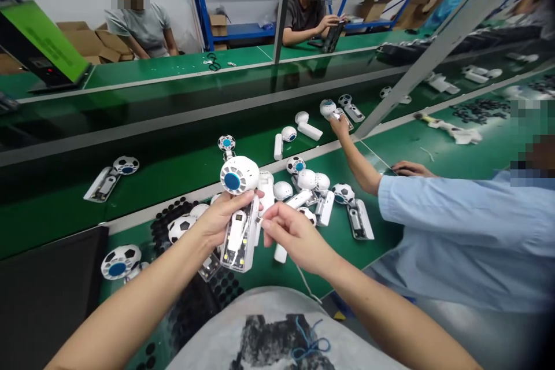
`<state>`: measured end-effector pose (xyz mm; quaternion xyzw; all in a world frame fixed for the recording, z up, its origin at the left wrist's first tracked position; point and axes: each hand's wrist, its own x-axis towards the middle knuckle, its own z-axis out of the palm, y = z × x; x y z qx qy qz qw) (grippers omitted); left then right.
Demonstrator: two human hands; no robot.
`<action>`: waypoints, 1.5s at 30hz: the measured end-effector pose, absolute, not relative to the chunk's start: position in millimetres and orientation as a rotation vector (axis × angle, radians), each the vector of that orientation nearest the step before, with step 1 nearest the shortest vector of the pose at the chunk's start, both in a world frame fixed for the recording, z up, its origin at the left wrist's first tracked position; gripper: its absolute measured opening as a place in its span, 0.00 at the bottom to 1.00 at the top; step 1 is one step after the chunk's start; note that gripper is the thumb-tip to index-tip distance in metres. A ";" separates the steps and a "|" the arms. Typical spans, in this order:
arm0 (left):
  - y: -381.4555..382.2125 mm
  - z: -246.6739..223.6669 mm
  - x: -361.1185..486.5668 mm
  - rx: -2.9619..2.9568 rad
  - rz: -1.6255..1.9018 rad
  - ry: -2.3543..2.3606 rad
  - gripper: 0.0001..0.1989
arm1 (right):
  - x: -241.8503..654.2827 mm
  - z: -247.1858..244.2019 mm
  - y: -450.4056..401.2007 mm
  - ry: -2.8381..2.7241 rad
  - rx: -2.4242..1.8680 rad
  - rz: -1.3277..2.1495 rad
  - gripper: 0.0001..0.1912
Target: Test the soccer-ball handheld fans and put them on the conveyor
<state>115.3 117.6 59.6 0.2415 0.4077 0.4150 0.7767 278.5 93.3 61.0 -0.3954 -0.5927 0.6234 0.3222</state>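
My left hand (219, 217) is wrapped round a white handheld fan (243, 243) with a round, slotted head, a blue disc and a clear front showing small parts. The fan is held nearly upright, head away from me. My right hand (299, 236) pinches a small cable plug (259, 220) at the fan's right side. Whether the plug is inside the fan or only touching it, I cannot tell. A thin white cable (309, 286) hangs below my right hand. More fans, such as a football-patterned fan (361, 219), lie around both hands.
Beyond the bench edge runs a green conveyor (182, 150) carrying several fans. A co-worker's hand (340, 126) touches one there, the blue sleeve (425, 202) close on my right. Black round pads (225, 286) and a black tray (52, 283) lie left. A slanted metal post (416, 63) stands ahead.
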 end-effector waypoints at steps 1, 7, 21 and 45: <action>114.3 60.9 118.6 0.543 0.886 0.875 0.18 | 280.1 61.7 90.8 -1.556 -1.029 1.625 0.05; 104.3 70.5 134.1 0.651 0.914 0.943 0.15 | 292.3 59.3 78.0 -1.619 -1.028 1.582 0.05; 99.5 57.9 146.8 0.846 0.807 1.073 0.12 | 296.6 46.3 82.1 -1.858 -1.060 1.616 0.07; 276.4 -16.6 -90.7 1.118 1.132 2.292 0.21 | 317.8 40.8 114.3 -1.583 -1.428 1.754 0.16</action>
